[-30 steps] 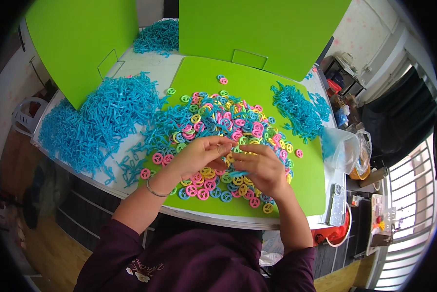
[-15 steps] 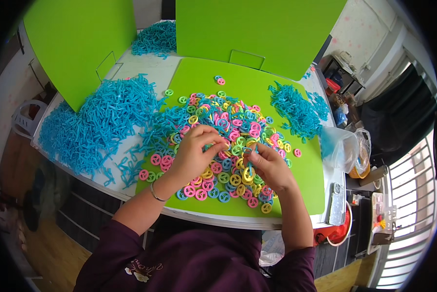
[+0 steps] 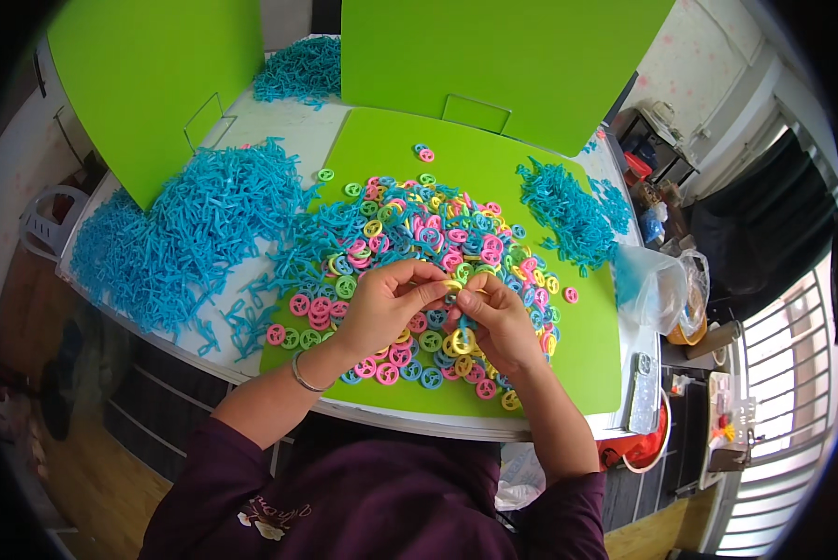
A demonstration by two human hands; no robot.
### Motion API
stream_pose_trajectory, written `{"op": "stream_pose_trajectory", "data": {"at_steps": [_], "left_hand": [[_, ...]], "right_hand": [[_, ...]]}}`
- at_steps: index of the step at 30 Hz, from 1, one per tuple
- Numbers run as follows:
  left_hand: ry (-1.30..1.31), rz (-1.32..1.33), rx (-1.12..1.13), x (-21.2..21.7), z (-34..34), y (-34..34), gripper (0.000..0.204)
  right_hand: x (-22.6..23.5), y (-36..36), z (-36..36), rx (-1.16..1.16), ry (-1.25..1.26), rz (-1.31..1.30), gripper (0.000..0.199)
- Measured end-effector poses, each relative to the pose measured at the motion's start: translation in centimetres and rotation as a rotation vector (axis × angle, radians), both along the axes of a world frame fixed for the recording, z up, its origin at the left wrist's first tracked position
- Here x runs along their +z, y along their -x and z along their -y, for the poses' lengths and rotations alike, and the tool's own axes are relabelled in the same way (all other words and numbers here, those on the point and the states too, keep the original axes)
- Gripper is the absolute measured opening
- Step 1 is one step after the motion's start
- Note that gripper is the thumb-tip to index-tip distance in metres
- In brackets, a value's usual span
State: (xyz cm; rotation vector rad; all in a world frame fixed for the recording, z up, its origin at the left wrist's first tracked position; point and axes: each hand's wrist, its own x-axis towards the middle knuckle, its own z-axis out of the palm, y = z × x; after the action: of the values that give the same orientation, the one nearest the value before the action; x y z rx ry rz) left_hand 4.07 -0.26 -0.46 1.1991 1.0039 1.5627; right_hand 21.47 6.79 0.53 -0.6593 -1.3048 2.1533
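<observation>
My left hand (image 3: 393,306) pinches a small yellow plastic wheel (image 3: 453,286) between thumb and fingertips, above the middle of a mixed pile of wheels (image 3: 409,353). Closed close beside it, my right hand (image 3: 498,322) has its thumb and index finger at the same wheel. From under the right fingers hangs another yellow wheel (image 3: 464,342), on what looks like a blue plastic strip, mostly hidden by the fingers. The pile holds pink, blue, green and yellow wheels with spokes, some blue strips among them.
A large heap of blue plastic strips (image 3: 218,210) lies at the left, a smaller heap (image 3: 573,210) at the right and another (image 3: 297,70) at the back. Green boards (image 3: 503,65) stand behind the green mat (image 3: 582,373). A phone (image 3: 642,392) lies at the right edge.
My hands have come together, the right moving left and the left slightly right and down. The hanging yellow wheel has shifted left with the right hand.
</observation>
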Motion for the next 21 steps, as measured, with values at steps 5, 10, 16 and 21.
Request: {"op": "stream_pose_trajectory", "data": {"at_steps": [5, 10, 16, 21], "left_hand": [[0.012, 0.038, 0.033, -0.2, -0.1, 0.0, 0.012], [-0.056, -0.157, 0.105, -0.3, 0.1, -0.1, 0.010], [-0.207, -0.295, 0.194, -0.4, 0.7, -0.5, 0.012], [-0.236, -0.318, 0.252, -0.7, 0.7, -0.5, 0.012]], "right_hand": [[0.6, 0.4, 0.6, -0.128, -0.074, -0.160, 0.004], [0.3, 0.2, 0.4, -0.097, 0.045, -0.123, 0.002], [-1.0, 0.4, 0.2, -0.119, -0.015, -0.189, 0.002], [0.1, 0.6, 1.0, -0.228, -0.392, -0.005, 0.007]]}}
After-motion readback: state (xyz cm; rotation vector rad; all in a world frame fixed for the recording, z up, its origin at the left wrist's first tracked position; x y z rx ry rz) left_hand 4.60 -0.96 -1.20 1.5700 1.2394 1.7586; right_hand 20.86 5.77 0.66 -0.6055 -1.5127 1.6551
